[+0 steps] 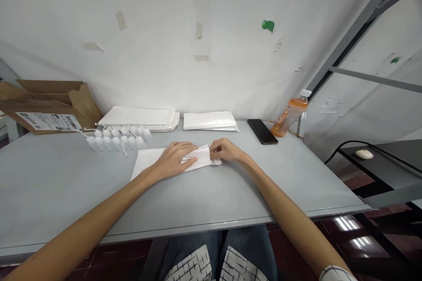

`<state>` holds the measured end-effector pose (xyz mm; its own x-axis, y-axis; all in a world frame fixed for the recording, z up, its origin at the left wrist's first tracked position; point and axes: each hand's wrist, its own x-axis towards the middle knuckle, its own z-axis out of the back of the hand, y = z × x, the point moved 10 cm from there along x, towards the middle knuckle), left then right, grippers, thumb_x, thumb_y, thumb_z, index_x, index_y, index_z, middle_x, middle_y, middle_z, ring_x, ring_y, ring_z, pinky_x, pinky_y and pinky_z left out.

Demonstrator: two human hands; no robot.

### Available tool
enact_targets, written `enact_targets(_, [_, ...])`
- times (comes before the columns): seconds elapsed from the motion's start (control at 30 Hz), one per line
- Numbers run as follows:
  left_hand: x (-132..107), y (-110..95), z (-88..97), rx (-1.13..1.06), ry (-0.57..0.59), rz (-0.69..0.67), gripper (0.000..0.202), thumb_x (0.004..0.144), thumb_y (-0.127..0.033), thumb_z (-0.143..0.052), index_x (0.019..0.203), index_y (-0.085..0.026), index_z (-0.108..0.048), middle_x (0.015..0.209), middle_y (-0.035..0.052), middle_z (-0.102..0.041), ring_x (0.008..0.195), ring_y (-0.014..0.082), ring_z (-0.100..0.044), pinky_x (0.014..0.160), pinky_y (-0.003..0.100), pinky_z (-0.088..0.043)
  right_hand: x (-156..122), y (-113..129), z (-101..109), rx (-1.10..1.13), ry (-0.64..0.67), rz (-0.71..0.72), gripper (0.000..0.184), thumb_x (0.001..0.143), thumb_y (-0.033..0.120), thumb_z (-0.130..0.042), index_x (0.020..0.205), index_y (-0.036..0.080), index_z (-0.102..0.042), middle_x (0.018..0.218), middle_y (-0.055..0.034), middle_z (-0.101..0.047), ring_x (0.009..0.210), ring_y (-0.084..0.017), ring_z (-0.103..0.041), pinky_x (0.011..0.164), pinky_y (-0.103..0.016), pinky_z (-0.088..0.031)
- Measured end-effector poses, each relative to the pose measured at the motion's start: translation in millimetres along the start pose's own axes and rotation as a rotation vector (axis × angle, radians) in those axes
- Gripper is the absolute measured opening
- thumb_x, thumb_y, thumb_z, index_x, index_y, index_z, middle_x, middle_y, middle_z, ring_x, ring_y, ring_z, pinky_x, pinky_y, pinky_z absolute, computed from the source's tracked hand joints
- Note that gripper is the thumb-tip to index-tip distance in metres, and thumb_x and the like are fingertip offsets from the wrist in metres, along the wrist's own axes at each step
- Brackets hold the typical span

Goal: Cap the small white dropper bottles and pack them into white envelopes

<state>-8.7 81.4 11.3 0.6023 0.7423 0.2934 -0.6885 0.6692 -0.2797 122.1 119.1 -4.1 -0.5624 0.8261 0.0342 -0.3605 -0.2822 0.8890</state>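
A small white padded pouch [201, 158] lies on a white sheet [147, 159] in the middle of the grey table [211, 197]. My left hand [174, 158] lies flat over the pouch's left part, fingers stretched across it. My right hand [224, 149] pinches the pouch's right end, fingers curled together. Behind them sit several small white adapters [117, 139] with cords in rows.
A stack of white envelopes [141, 118] and a second stack [210, 121] rest against the wall. A black phone [262, 131] and an orange drink bottle [290, 117] stand at the right. A cardboard box [49, 104] is far left. A mouse [364, 154] lies on a side desk.
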Motion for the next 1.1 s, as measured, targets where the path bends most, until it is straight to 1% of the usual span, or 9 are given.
enact_targets(0.17, [-1,-3,3.3,-0.013,-0.004,-0.017,0.043,0.098,-0.047,-0.043,0.125,-0.022,-0.066,0.128,0.0075,-0.069,0.125,0.0277,-0.059,0.105,0.044,-0.044,-8,2,14,-0.034,0.02,-0.091,0.029,0.067,0.036,-0.079,0.088,0.015,-0.08,0.084,-0.0051,-0.071,0.073,-0.016,-0.055,0.066,-0.028,-0.044])
enact_targets(0.23, [-1,-3,3.5,-0.019,-0.002,-0.019,0.043,0.098,-0.047,-0.043,0.125,-0.021,-0.066,0.128,0.0077,-0.069,0.125,0.0276,-0.059,0.104,0.044,-0.044,-11,1,21,-0.033,0.026,-0.136,0.031,0.067,0.037,-0.08,0.089,0.015,-0.08,0.085,-0.0061,-0.071,0.072,-0.015,-0.055,0.063,-0.028,-0.044])
enact_targets(0.3, [-1,-4,3.4,-0.022,0.001,-0.023,0.042,0.099,-0.046,-0.043,0.125,-0.021,-0.065,0.128,0.0077,-0.069,0.124,0.0275,-0.059,0.104,0.044,-0.044,-14,-1,25,-0.013,0.038,-0.161,0.031,0.069,0.04,-0.078,0.087,0.014,-0.08,0.079,-0.0054,-0.07,0.067,-0.014,-0.052,0.058,-0.027,-0.042])
enact_targets(0.4, [-1,-5,4.0,-0.026,-0.005,-0.03,0.042,0.099,-0.046,-0.043,0.125,-0.022,-0.065,0.127,0.0074,-0.069,0.124,0.0271,-0.059,0.103,0.043,-0.044,-14,-1,24,0.014,0.041,-0.144,0.029,0.07,0.041,-0.077,0.083,0.015,-0.081,0.071,-0.0036,-0.068,0.062,-0.013,-0.049,0.056,-0.027,-0.04])
enact_targets(0.57, [-1,-5,3.4,-0.021,0.003,-0.02,0.043,0.099,-0.047,-0.044,0.126,-0.021,-0.065,0.128,0.0069,-0.069,0.124,0.0271,-0.059,0.103,0.043,-0.043,-8,0,9,0.028,0.035,-0.079,0.026,0.069,0.037,-0.074,0.081,0.015,-0.081,0.077,-0.0049,-0.073,0.071,-0.017,-0.058,0.066,-0.029,-0.045])
enact_targets(0.73, [-1,-4,2.4,-0.022,0.018,-0.018,0.043,0.099,-0.047,-0.044,0.126,-0.02,-0.064,0.128,0.0074,-0.069,0.124,0.0272,-0.059,0.103,0.043,-0.043,-5,7,-4,-0.02,0.054,-0.028,0.024,0.072,0.032,-0.065,0.075,0.013,-0.079,0.069,-0.002,-0.066,0.065,-0.014,-0.052,0.059,-0.026,-0.04])
enact_targets(0.83, [-1,-4,1.7,-0.022,0.03,-0.02,0.042,0.099,-0.046,-0.044,0.126,-0.02,-0.063,0.129,0.0074,-0.068,0.124,0.027,-0.059,0.104,0.043,-0.042,-7,8,0,-0.034,0.053,-0.067,0.023,0.072,0.032,-0.069,0.08,0.013,-0.078,0.07,-0.0017,-0.065,0.061,-0.012,-0.049,0.055,-0.025,-0.039])
enact_targets(0.97, [-1,-5,2.9,-0.02,0.025,-0.024,0.042,0.099,-0.046,-0.044,0.126,-0.021,-0.063,0.129,0.0074,-0.068,0.124,0.0269,-0.058,0.103,0.042,-0.042,-10,0,14,-0.01,0.009,-0.157,0.028,0.068,0.033,-0.076,0.087,0.012,-0.078,0.076,-0.004,-0.068,0.052,-0.009,-0.047,0.048,-0.025,-0.039])
enact_targets(1.1, [-1,-6,4.4,-0.02,0.008,-0.03,0.041,0.099,-0.046,-0.044,0.126,-0.021,-0.063,0.129,0.0076,-0.068,0.123,0.0266,-0.059,0.102,0.042,-0.043,-11,2,15,-0.034,0.026,-0.133,0.022,0.071,0.031,-0.074,0.083,0.013,-0.078,0.076,-0.0045,-0.069,0.053,-0.009,-0.047,0.051,-0.025,-0.041])
